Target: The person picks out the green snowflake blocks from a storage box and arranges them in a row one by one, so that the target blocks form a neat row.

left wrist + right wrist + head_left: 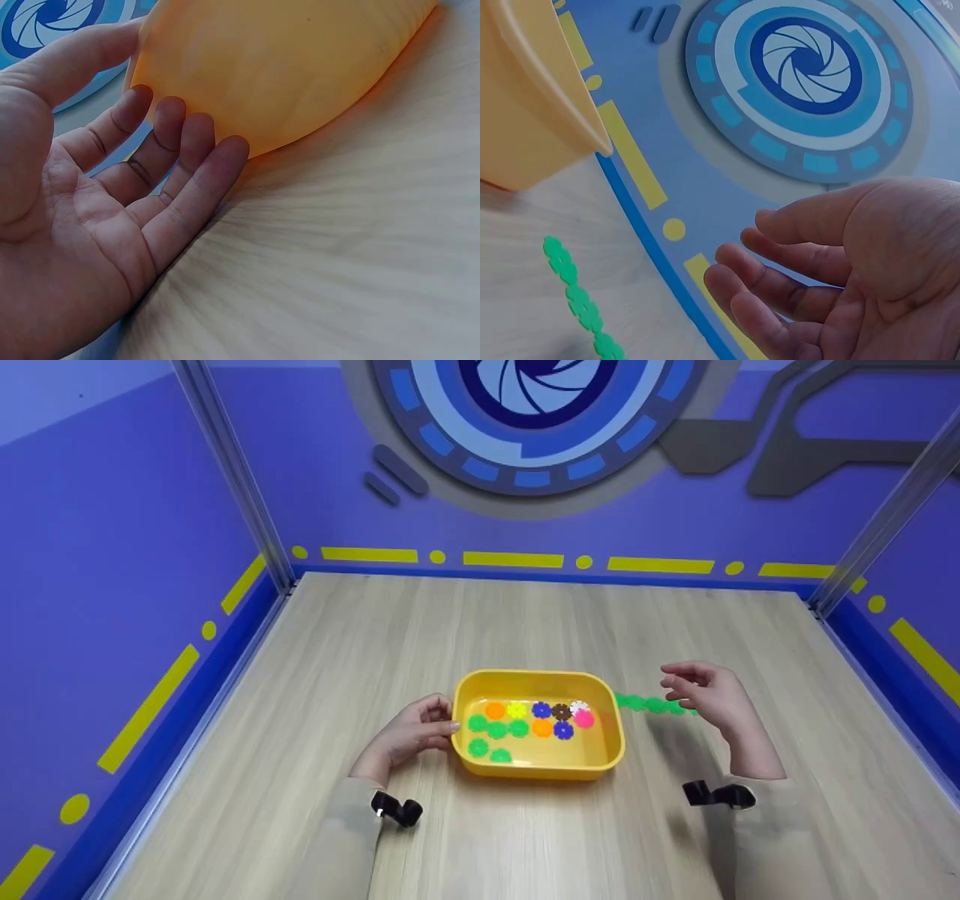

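Note:
A yellow plastic tub (536,772) stands on the table. My left hand (409,735) grips its left end, the thumb at the rim and the fingertips against the outer wall, as the left wrist view also shows. Inside lie several flower-shaped plastic discs: green discs (496,729), plus orange, yellow, blue, brown, white and pink ones. From the tub's right side a chain of linked green discs (645,704) runs along the table. Over the chain's right end hovers my right hand (712,694), fingers loosely bent and holding nothing; the right wrist view shows it apart from the chain.
The wooden table (420,622) meets a purple back wall (315,510) with a round emblem. Side walls rise at left and right, with metal posts (236,472) in the corners. Dark wrist mounts (396,808) sit on both sleeves.

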The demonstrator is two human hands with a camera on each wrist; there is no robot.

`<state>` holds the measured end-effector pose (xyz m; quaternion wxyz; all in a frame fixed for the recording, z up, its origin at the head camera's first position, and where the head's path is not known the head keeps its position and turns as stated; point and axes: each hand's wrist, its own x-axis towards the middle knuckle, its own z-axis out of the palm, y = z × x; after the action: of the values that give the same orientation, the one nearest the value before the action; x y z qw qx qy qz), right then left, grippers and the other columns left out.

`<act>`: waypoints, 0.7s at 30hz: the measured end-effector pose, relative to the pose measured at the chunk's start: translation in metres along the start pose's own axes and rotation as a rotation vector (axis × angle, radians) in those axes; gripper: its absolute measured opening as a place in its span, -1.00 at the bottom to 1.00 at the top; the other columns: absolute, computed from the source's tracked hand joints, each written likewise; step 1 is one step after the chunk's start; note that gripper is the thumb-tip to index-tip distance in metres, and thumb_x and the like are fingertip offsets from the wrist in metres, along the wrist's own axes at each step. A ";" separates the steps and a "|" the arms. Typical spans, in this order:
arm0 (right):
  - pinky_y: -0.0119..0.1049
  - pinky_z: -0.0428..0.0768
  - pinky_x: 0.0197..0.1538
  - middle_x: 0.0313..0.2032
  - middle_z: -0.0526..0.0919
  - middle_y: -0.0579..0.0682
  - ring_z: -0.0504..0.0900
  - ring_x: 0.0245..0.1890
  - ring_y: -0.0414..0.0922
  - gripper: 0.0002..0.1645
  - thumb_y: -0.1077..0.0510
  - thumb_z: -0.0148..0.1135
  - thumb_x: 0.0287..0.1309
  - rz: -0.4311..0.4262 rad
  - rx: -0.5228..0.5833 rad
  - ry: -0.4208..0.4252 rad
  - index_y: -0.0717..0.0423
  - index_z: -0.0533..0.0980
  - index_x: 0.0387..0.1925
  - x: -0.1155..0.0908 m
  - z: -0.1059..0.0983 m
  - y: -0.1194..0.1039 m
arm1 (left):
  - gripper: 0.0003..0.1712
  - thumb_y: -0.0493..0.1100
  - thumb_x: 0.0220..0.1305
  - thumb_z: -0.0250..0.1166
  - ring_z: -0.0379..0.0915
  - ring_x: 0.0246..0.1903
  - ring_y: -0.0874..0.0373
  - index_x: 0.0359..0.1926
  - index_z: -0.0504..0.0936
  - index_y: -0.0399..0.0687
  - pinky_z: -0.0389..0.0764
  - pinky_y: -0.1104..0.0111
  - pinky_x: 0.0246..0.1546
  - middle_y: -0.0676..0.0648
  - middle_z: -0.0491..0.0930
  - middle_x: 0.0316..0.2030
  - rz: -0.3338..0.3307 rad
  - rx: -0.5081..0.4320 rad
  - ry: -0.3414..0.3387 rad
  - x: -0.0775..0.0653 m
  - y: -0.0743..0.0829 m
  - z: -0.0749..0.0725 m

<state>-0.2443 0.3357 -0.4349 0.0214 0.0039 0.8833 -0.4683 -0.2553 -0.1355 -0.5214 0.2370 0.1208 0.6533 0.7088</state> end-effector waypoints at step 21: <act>-0.44 0.73 -0.12 0.04 0.70 0.25 0.74 -0.18 -0.16 -0.50 0.05 0.23 0.43 -0.057 0.028 -0.088 0.26 0.52 0.26 -0.001 0.030 -0.029 | -0.73 -0.30 0.33 0.34 0.64 -0.22 0.15 -0.07 0.41 -0.15 0.77 0.32 -0.19 -0.02 0.53 -0.21 -0.001 -0.005 0.008 0.001 -0.002 0.000</act>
<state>-0.2427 0.2942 -0.4277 0.0470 -0.0415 0.8747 -0.4806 -0.2557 -0.1352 -0.5231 0.2353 0.1171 0.6525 0.7107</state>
